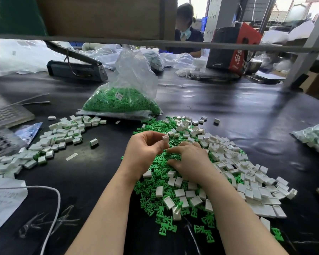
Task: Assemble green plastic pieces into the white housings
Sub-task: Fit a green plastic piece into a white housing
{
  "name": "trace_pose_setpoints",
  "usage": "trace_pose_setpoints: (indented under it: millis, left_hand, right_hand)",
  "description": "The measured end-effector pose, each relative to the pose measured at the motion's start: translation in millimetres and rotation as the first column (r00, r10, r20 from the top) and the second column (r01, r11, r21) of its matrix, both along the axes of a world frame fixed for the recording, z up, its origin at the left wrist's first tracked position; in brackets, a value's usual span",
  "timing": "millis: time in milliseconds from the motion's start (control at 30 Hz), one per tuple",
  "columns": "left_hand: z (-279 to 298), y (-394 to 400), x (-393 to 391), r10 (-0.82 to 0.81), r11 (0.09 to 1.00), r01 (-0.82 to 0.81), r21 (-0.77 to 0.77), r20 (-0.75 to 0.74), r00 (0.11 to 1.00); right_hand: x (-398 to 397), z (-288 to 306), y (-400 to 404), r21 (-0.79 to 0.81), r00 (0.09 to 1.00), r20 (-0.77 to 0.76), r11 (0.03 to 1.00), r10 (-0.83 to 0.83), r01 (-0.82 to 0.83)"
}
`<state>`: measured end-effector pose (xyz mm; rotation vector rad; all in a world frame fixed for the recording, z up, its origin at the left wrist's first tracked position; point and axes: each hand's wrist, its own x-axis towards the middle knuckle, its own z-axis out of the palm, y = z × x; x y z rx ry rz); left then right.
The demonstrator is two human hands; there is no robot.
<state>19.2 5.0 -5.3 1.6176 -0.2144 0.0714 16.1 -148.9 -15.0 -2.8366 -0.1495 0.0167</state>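
A heap of loose green plastic pieces (pixel 155 197) lies on the black table in front of me, mixed with empty white housings (pixel 254 188) that spread to the right. My left hand (pixel 144 150) pinches one white housing (pixel 165 138) above the heap. My right hand (pixel 190 161) rests palm down on the green pieces, fingers curled into them; whether it holds one is hidden. A pile of housings with green pieces in them (pixel 59 137) lies to the left.
A clear bag of green pieces (pixel 123 100) stands behind the heap. Another bag of white parts (pixel 315 137) sits at the right edge. A white cable (pixel 53 203) and papers (pixel 2 201) lie at front left, a metal jig (pixel 2 115) at far left. A person sits beyond the table.
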Motion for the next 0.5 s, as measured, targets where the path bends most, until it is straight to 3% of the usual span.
trace_pose_setpoints:
  millis: [233, 500]
  left_hand:
    - [3.3, 2.4, -0.7, -0.008, 0.999, 0.007, -0.054, -0.031, 0.999]
    - [1.7, 7.1, 1.2, 0.060, 0.995, -0.063, -0.081, -0.031, 0.998]
  right_hand:
    - [-0.4, -1.3, 5.9, 0.072, 0.996, 0.092, 0.997, -0.014, 0.008]
    - [-5.8, 0.5, 9.3, 0.007, 0.989, 0.101, 0.994, 0.109, -0.111]
